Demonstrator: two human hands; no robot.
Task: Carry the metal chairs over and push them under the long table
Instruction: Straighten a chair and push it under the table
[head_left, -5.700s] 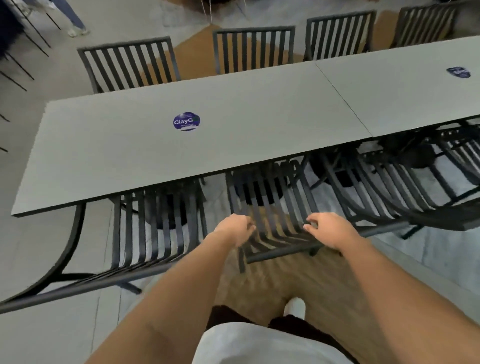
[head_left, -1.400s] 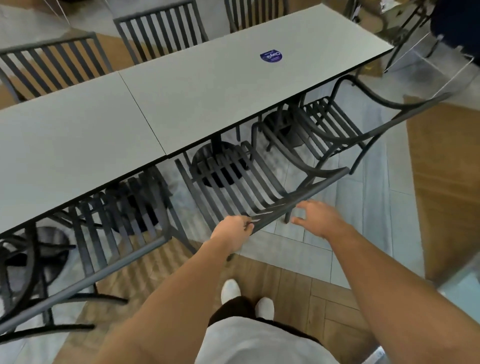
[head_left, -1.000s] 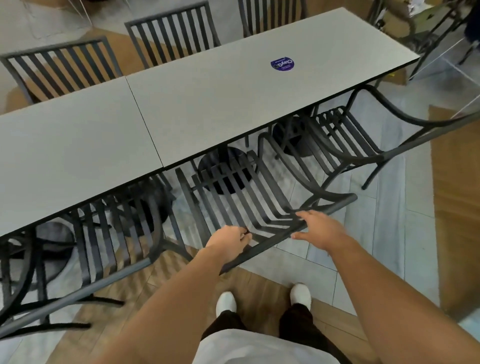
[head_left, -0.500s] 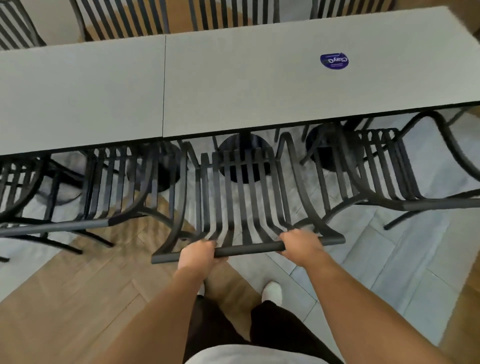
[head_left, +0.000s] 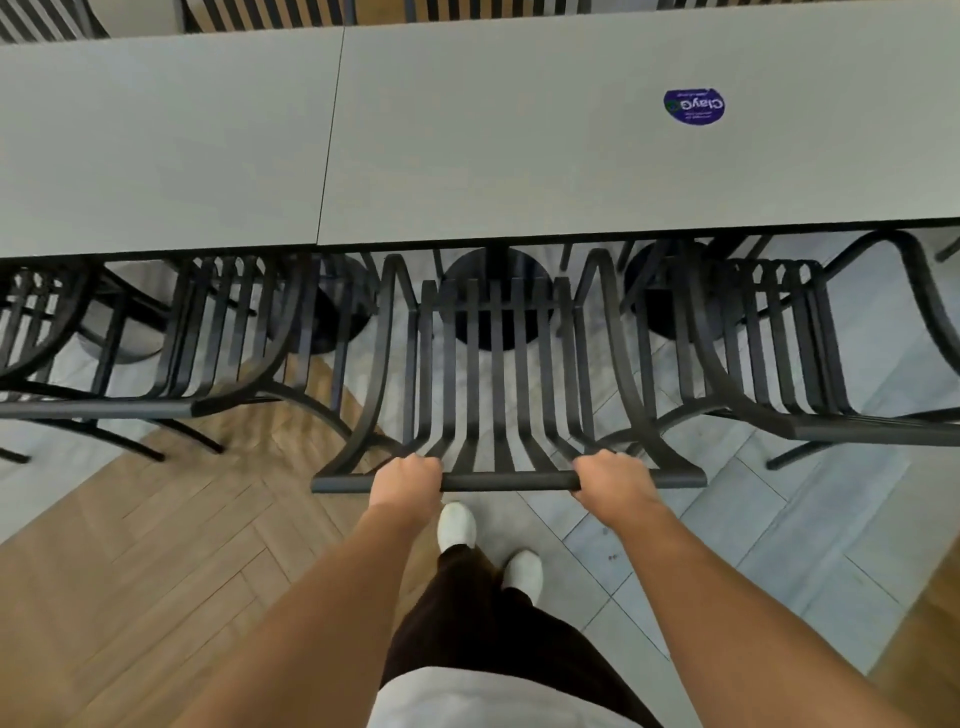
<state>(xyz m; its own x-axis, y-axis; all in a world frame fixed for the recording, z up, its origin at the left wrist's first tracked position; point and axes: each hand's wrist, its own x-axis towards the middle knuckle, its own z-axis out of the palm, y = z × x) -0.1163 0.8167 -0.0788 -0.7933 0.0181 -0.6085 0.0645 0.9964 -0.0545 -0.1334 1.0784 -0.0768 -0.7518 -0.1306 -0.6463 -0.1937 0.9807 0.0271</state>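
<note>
A black slatted metal chair (head_left: 506, 364) stands straight in front of me, its seat partly under the near edge of the long grey table (head_left: 467, 156). My left hand (head_left: 408, 475) and my right hand (head_left: 610, 475) both grip the top rail of its backrest, about a shoulder's width apart. Another black metal chair (head_left: 218, 338) sits tucked in on the left, and a third (head_left: 779, 353) on the right, both with backs facing me.
Round black table bases (head_left: 493, 270) stand under the table behind the chair seats. A purple round sticker (head_left: 694, 105) lies on the tabletop at right. More chair backs (head_left: 270, 10) line the far side. My white shoes (head_left: 457, 525) stand on the wood and tile floor.
I turned to face the table squarely. The chair went from angled to straight, and both hands closed on its top rail. Over the last half second it slid slightly toward the table.
</note>
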